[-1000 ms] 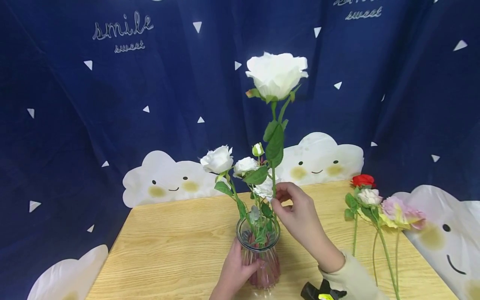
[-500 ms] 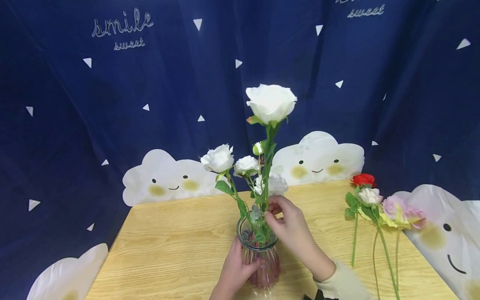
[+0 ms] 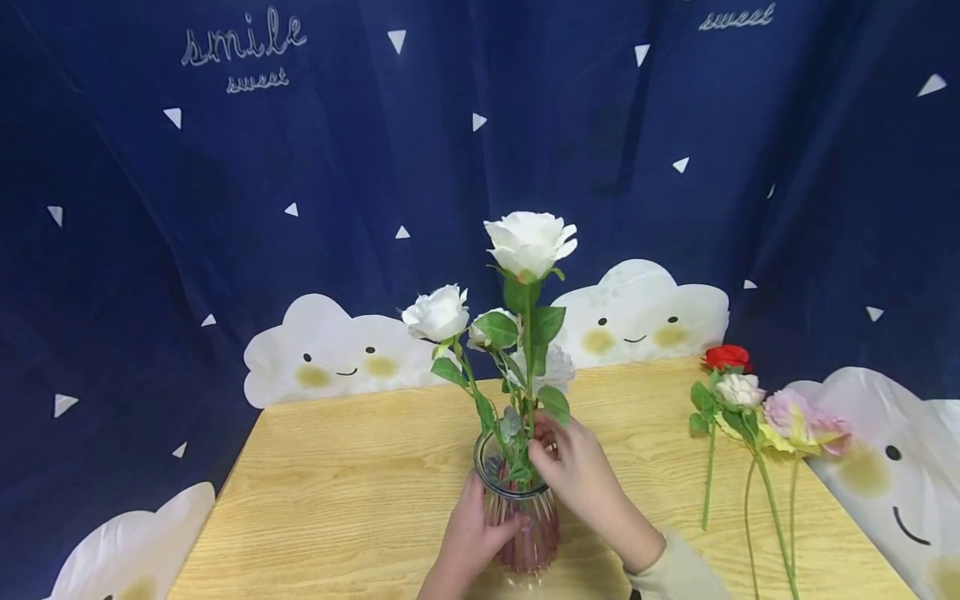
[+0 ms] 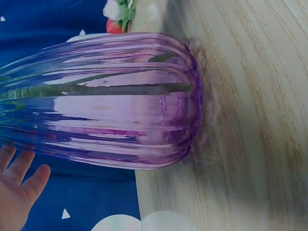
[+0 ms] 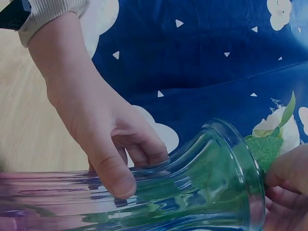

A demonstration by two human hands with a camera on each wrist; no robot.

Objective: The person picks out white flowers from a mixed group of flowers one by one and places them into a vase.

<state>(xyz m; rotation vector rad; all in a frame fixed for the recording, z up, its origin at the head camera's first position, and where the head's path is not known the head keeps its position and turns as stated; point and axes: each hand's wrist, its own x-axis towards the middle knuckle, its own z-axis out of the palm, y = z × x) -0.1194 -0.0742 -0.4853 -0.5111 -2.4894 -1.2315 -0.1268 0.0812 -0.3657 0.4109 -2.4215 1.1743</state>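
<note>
A ribbed glass vase [image 3: 534, 537], pink low down and bluish at its rim, stands on the wooden table. My left hand [image 3: 474, 537] grips its side, thumb across the front; in the right wrist view the left hand [image 5: 103, 134] wraps the neck. Above the rim my right hand [image 3: 581, 471] pinches the stem of a tall white rose [image 3: 530, 243], which stands upright with its lower stem going into the mouth. Several other white flowers [image 3: 437, 313] lean out of the vase. Through the glass in the left wrist view, a thick green stem [image 4: 130, 90] reaches close to the bottom.
On the table's right side lie a red flower [image 3: 727, 358], a white rose [image 3: 740, 390] and a pink-and-yellow flower [image 3: 802, 423], stems toward the near edge. A dark blue curtain [image 3: 337, 167] with white clouds hangs behind the wooden table [image 3: 337, 483].
My right hand has come down and slightly left, lowering the tall white rose into the vase; its leaves have turned. The left hand has stayed on the vase.
</note>
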